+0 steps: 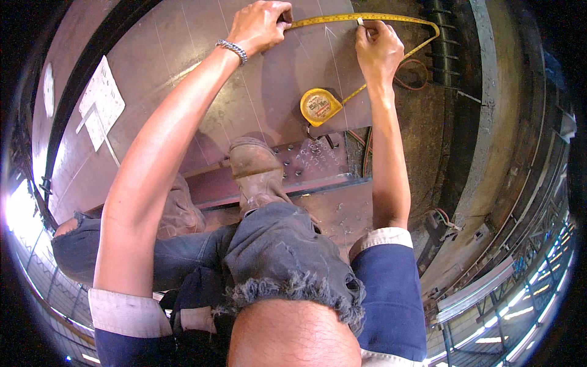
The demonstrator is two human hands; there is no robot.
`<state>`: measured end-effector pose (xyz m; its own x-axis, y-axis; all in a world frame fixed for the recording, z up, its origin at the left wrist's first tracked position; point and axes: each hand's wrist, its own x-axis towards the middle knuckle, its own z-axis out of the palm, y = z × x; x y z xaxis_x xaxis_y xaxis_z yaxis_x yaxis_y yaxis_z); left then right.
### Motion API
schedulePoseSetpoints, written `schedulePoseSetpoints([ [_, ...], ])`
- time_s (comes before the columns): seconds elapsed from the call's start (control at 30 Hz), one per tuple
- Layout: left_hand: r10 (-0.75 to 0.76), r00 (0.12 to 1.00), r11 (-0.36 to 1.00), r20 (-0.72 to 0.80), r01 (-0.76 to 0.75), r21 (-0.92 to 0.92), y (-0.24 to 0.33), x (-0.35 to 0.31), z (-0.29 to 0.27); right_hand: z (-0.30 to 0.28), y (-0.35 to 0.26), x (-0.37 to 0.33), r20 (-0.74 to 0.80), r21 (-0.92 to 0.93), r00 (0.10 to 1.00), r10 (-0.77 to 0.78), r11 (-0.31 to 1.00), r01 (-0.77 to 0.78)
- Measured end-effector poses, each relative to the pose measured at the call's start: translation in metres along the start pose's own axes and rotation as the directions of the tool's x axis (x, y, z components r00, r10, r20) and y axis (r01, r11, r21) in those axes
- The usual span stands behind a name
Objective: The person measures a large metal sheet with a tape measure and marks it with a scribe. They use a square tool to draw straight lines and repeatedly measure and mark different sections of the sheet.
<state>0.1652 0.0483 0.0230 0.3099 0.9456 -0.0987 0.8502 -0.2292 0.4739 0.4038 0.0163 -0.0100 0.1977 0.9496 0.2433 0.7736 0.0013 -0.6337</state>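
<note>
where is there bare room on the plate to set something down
The metal plate has bare room between the left forearm and the yellow tape case, and between that forearm and the white sheet. Around the right hand and tape blade it's crowded.

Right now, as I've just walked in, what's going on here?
Someone is working over a large flat sheet with a tape measure. The left hand pinches the yellow tape, and the right hand holds a small pale piece close beside it. Past the right hand, the tape extends beyond the sheet's right edge, bends sharply and runs back to its yellow case, which lies on the sheet.
</note>
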Motion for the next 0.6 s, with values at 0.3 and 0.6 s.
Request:
schedulePoseSetpoints([
  [0.3, -0.021, 1.0, 1.0, 0.011, 0.021, -0.01, 0.0035, -0.0013, -0.0041, 0.0053, -0.0056, 0.0004, 0.007, -0.074, 1.0, 0.004, 0.997, -0.004],
  [0.6, -0.003, 1.0, 1.0, 0.003, 0.003, -0.004, 0.0021, -0.0012, -0.0038, 0.0078, -0.004, 0.0002, -0.035, -0.024, 0.999, -0.025, 0.999, 0.024],
])
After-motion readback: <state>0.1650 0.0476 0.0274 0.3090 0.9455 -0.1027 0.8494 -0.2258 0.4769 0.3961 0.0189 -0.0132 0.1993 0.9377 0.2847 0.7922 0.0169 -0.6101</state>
